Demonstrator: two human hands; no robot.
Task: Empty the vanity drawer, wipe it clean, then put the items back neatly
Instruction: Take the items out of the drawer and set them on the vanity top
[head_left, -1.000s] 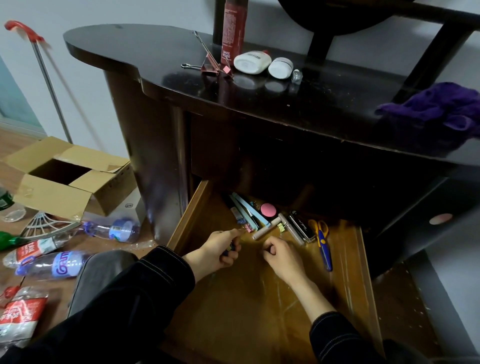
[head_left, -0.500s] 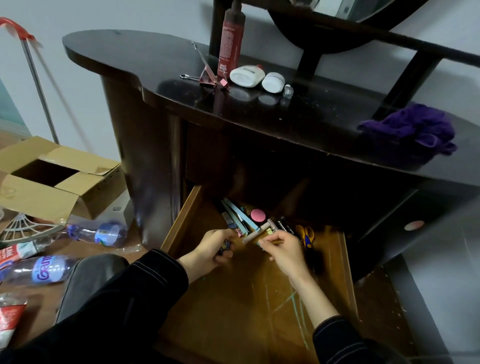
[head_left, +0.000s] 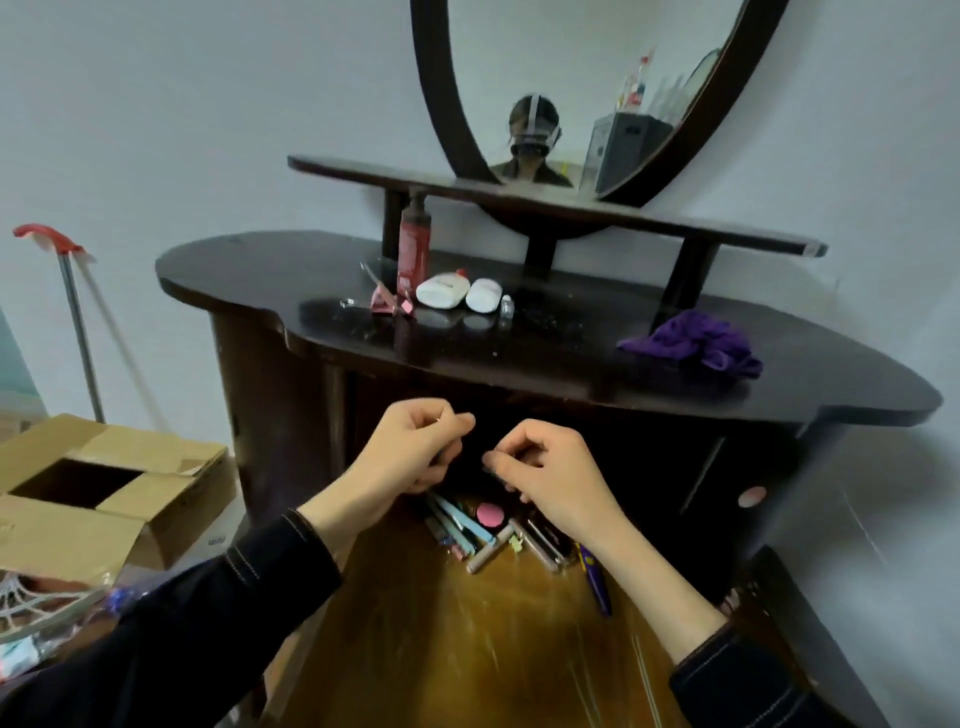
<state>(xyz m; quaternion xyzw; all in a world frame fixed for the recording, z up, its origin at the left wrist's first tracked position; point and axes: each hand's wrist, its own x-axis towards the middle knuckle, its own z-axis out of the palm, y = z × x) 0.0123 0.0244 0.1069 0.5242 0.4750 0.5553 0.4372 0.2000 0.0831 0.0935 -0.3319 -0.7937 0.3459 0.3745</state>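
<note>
The vanity drawer (head_left: 415, 649) stands pulled out, its wooden floor bare in front. At its back lie blue pens (head_left: 457, 525), a pink round compact (head_left: 490, 514), a pinkish tube (head_left: 488, 552), dark slim cases (head_left: 545, 540) and blue-yellow scissors (head_left: 597, 577). My left hand (head_left: 410, 452) and my right hand (head_left: 550, 478) hover above these things, just under the vanity top's edge. Each has curled fingers and pinches something small; what each piece is cannot be made out. A purple cloth (head_left: 696, 345) lies on the vanity top (head_left: 571, 358) at the right.
On the vanity top stand a red bottle (head_left: 414, 249), a white bottle (head_left: 441, 292), a white jar (head_left: 483, 295), a tiny vial (head_left: 507, 305) and a pink clip (head_left: 389, 301). An open cardboard box (head_left: 78, 493) and a mop handle (head_left: 72, 312) are on the left.
Both hands have lifted out of the drawer with their small pieces, up toward the vanity top. My head has tilted up, bringing the mirror into view.
</note>
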